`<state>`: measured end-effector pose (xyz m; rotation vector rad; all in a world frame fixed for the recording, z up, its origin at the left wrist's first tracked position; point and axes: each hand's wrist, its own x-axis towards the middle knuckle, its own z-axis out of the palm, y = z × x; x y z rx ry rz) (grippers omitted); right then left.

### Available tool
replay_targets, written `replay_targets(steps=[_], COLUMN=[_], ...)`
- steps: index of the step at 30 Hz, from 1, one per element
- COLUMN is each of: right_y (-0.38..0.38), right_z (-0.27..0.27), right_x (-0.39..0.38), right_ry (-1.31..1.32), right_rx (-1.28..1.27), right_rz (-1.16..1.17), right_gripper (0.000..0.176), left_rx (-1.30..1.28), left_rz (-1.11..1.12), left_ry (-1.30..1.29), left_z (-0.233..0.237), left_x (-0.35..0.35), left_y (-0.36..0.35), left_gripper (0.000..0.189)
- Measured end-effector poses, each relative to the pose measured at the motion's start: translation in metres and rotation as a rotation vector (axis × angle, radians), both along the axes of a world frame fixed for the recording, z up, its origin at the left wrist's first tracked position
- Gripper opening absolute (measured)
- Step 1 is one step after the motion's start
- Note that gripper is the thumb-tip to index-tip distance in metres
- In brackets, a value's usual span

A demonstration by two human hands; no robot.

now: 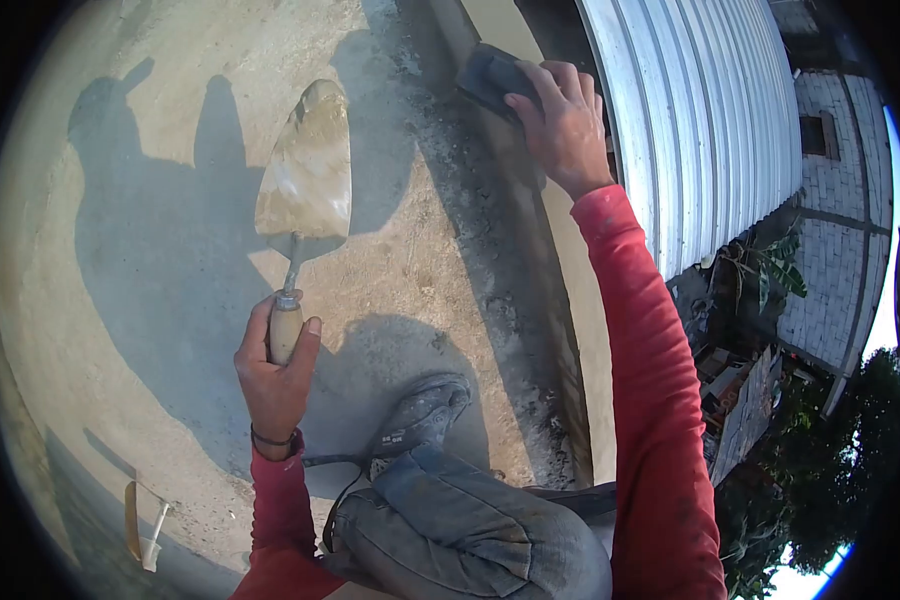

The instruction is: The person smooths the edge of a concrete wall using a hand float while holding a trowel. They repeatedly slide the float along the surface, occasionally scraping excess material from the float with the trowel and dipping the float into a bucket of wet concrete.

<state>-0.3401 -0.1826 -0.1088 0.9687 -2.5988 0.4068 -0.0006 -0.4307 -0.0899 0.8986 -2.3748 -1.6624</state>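
My left hand (273, 375) is wrapped round the wooden handle of a trowel (306, 185). Its broad blade points away from me over the floor and has a coat of wet-looking mortar, thickest at the tip. Further off to the right, my right hand (562, 120) grips a dark rectangular block (492, 80), its thumb along the near side. The block rests against the top of a low, smooth plastered wall (582, 335); whether it is a sponge or a float I cannot tell.
Corrugated metal roofing (705, 120) lies just beyond the wall on the right. My bent knee (480, 535) and dusty shoe (425, 415) are below, on the concrete floor (185, 310). A long-handled tool (153, 540) lies at lower left. Plants and a block building stand far right.
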Motion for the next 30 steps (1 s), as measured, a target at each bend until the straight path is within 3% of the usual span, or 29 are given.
replay_targets(steps=[4,10,12,18,21,24,27,30], right_y=[-0.037,0.104,0.111,0.012,0.048,0.103,0.089,0.026], right_z=[-0.005,0.019,0.017,-0.006,-0.002,0.007,0.0,-0.007], right_x=[-0.044,0.133,0.145,-0.007,0.056,0.157,0.139,0.037], right_ry=[0.079,-0.251,-0.264,-0.056,-0.094,-0.199,-0.15,-0.065], right_rx=[0.03,0.053,0.062,-0.116,-0.108,-0.04,-0.071,-0.164], right_rz=[0.015,-0.169,-0.247,-0.329,-0.325,-0.5,-0.51,-0.449], right_gripper=[0.044,0.049,0.049,0.044,0.042,0.045,0.045,0.045], left_rx=[0.0,0.036,0.081,0.102,0.007,0.095,0.127,0.103], left_rz=[0.005,0.035,0.047,0.044,-0.019,0.006,0.021,0.02], left_ry=[-0.008,-0.014,-0.015,-0.029,0.016,-0.054,-0.091,-0.047], left_z=[0.005,0.008,0.007,0.014,0.0,0.004,0.005,0.004], left_x=[-0.002,0.0,0.0,-0.013,-0.006,-0.007,-0.006,-0.007], left_y=[0.0,-0.009,-0.007,0.009,0.003,0.002,0.007,0.014], left_gripper=[0.032,0.033,0.033,0.031,0.031,0.032,0.031,0.031])
